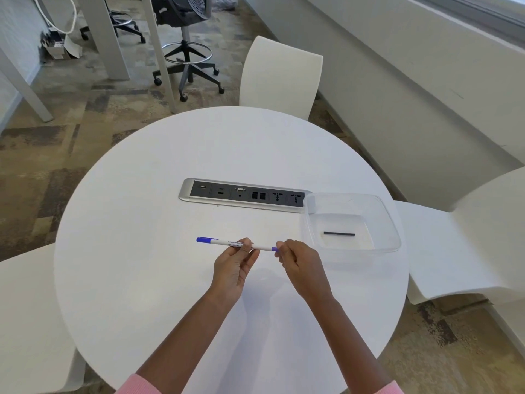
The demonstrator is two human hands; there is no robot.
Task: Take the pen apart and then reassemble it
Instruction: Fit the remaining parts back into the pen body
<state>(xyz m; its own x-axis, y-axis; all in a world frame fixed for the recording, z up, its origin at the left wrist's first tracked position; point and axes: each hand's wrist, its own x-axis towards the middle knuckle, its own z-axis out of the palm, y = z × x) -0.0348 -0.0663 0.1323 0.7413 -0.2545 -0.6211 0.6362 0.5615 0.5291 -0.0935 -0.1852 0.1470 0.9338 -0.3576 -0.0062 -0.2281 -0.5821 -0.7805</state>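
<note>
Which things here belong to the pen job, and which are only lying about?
For the job:
- pen, pinched by the left hand at the barrel and the right hand at the blue end
- clear container holding a thin black stick, perhaps a pen part

Just there:
- socket panel set in the table
- white chair
- office chair

White pen [227,243] w/ blue cap, held level.
</note>
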